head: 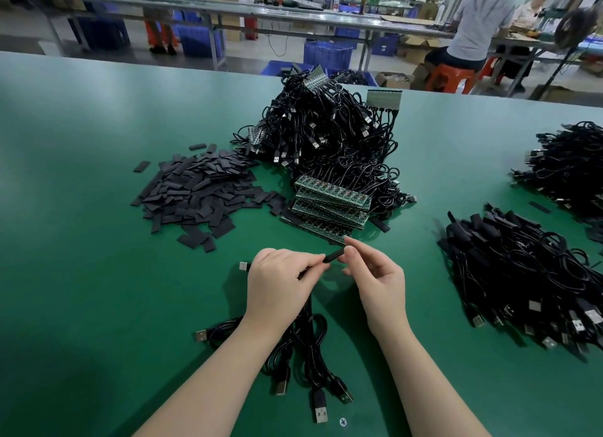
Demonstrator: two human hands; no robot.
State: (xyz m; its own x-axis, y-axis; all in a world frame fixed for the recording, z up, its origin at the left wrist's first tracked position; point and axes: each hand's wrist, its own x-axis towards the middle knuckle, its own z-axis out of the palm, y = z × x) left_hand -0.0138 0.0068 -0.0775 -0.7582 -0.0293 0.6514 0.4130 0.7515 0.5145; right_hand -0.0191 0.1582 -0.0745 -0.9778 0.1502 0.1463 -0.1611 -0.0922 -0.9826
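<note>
Loose USB cables (306, 355) lie on the green table (81, 273) nearest the person, under the wrists. Above them, the left hand (280, 281) pinches a cable at the rear end of a black sleeve (332, 257). The right hand (380, 283) pinches the sleeve's front end between thumb and forefinger. The sleeve sits between the 2 hands, raised off the table. Just beyond lie stacked circuit board strips (329, 205), with a pile of flat sleeves (195, 191) to their left and a cable heap (326, 133) behind.
</note>
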